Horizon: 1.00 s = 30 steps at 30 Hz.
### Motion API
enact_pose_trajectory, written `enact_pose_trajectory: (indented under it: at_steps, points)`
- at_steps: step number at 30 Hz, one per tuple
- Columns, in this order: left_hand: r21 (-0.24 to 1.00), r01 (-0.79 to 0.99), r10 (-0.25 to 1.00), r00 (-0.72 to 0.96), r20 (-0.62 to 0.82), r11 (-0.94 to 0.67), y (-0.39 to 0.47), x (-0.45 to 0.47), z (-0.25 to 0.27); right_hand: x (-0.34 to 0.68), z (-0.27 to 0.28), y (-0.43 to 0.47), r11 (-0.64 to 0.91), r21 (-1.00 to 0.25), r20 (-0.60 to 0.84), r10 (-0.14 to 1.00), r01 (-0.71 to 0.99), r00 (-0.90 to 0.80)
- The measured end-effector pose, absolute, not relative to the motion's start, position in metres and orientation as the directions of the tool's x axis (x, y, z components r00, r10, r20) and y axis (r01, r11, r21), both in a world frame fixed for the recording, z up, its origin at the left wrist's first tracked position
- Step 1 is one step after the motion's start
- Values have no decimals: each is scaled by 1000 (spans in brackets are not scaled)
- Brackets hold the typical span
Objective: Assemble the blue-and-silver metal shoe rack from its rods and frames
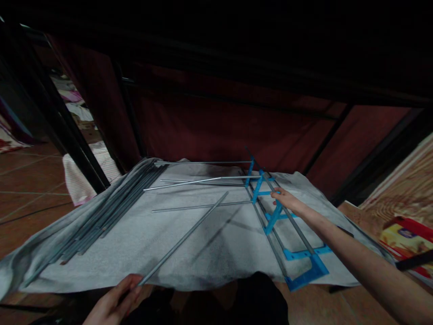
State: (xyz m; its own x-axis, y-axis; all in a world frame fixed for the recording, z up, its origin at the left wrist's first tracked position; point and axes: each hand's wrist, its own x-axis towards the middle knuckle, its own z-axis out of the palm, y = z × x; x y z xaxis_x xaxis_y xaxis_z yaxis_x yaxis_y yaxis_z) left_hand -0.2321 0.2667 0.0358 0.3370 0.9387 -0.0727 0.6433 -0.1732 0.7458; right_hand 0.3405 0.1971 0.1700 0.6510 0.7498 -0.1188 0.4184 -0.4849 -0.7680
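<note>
My left hand [117, 298] is closed around the near end of a thin grey metal rod [184, 239], whose far end points up and away over the cloth. At the right, my right hand [282, 198] grips the upper long rod of a frame by a blue plastic bracket [273, 219]. That frame joins long grey rods with several blue brackets, and a blue end piece [307, 273] sits at its near end. From the frame, several rods [199, 207] stick out to the left. My right fingertips are partly hidden behind the rod.
A pile of loose grey rods [111, 207] lies on the left of the grey cloth [152, 266]. Behind stands a dark red panel [209, 126] with black bars. A red and yellow package [407, 241] is at the right, and a striped cloth [76, 180] hangs far left.
</note>
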Motion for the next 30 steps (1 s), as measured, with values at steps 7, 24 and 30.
enact_pose_trajectory:
  at_steps: [7,24,30]
  points:
    - [831,471,749,654,-106,-295,266,-126,51,321,176,166,-406,-797,-88,811,448,578]
    - [808,480,766,640,-56,-342,257,-156,53,302,187,138,-440,-845,-191,780,304,596]
    - [773,468,737,676,-1,-428,254,-145,51,304,179,138,-426,-852,-145,752,305,643]
